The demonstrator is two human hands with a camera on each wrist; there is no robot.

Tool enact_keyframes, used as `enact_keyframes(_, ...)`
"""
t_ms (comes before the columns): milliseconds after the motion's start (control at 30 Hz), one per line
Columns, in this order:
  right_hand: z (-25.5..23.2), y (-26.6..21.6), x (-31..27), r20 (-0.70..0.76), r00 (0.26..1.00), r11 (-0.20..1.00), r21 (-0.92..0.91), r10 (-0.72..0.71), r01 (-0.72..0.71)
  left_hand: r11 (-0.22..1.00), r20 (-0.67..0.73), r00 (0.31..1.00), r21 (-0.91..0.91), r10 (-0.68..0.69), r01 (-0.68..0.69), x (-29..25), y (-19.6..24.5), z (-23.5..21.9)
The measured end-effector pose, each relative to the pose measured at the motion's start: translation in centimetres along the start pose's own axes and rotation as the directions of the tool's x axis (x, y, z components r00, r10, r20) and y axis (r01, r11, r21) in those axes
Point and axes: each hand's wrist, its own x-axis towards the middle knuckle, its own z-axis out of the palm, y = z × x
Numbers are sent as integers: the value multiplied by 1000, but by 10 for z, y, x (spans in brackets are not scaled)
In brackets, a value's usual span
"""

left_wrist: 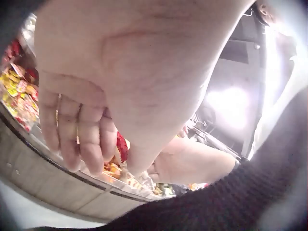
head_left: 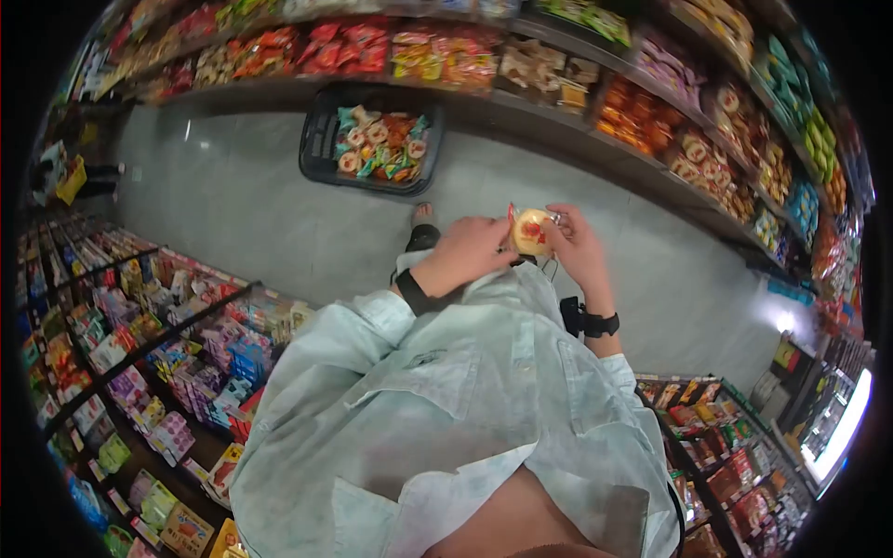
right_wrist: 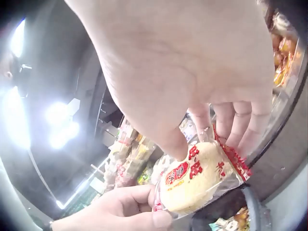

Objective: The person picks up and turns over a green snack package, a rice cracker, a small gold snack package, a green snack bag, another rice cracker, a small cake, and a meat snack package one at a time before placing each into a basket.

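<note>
In front of my body I hold a round, pale-yellow packaged pastry (head_left: 531, 232) in clear wrapping with red print and red crimped ends. My left hand (head_left: 465, 249) pinches one end of the wrapper, as the right wrist view also shows at that edge. With the thumb on its printed face and fingers behind, my right hand (head_left: 579, 249) grips the other side. A red wrapper end (left_wrist: 122, 147) shows between thumb and fingers in the left wrist view, where the palm hides most of the pastry.
A dark plastic basket (head_left: 309, 160) with several wrapped snacks stands on the grey floor (head_left: 223, 195) ahead. Shelves (head_left: 530, 112) of bagged sweets curve along the far side. More stocked racks (head_left: 139, 353) stand at the left and lower right. A person's legs (head_left: 102, 177) show far left.
</note>
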Motion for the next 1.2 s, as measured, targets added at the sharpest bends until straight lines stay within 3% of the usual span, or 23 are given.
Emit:
enact_keyframes(33,30,-17,1,2,999,998,-49,-39,39,1000,-67,998,-12,22,-23,-14,-26,-14)
enact_keyframes(133,76,-69,19,79,992,990,-94,-98,105,969,-262,946,-204,-191,139,-47,-93,-61)
enact_keyframes(200,111,-98,12,89,993,996,-50,-74,78,871,-512,722,-409,-465,272,-49,-141,-134)
enact_keyframes(267,121,-105,5,40,998,998,3,-58,58,905,-673,606,-349,-424,245,-42,-178,-170)
enact_keyframes(333,125,-106,-4,-6,999,998,-31,-54,54,901,-697,574,-366,-430,231,-36,-200,-198)
enact_keyframes(433,129,-89,-13,13,1000,998,-68,21,-20,904,-680,607,-390,-411,176,-35,-215,-207)
enact_keyframes(533,136,-91,-22,4,997,995,-67,80,-80,929,-625,696,-324,-353,180,-41,-232,-172)
enact_keyframes(633,147,-90,-17,20,997,995,-65,75,-74,903,-341,860,-338,-379,264,-67,-210,-134)
enact_keyframes(733,160,-95,-7,68,997,997,-70,47,-43,978,-4,983,-101,-183,182,-105,-209,-82)
enact_keyframes(767,164,-96,-5,99,993,996,-73,60,-53,994,123,986,-11,-109,112,-119,-212,-67)
enact_keyframes(800,167,-97,-3,124,990,995,-76,74,-65,997,-9,997,-6,79,-79,-132,-241,-27)
enact_keyframes(867,166,-101,-5,171,982,994,-78,83,-71,962,86,968,-123,-235,244,-123,-205,-75)
enact_keyframes(967,153,-96,-11,245,966,994,-83,82,-63,938,173,930,-67,-325,341,-108,-225,-87)
enact_keyframes(1067,131,-82,-17,184,974,983,-146,133,-107,946,246,920,186,-305,264,-85,-241,-99)
enact_keyframes(1200,85,-52,-27,72,982,985,-23,174,-172,940,278,939,324,-203,107,-33,-234,-102)
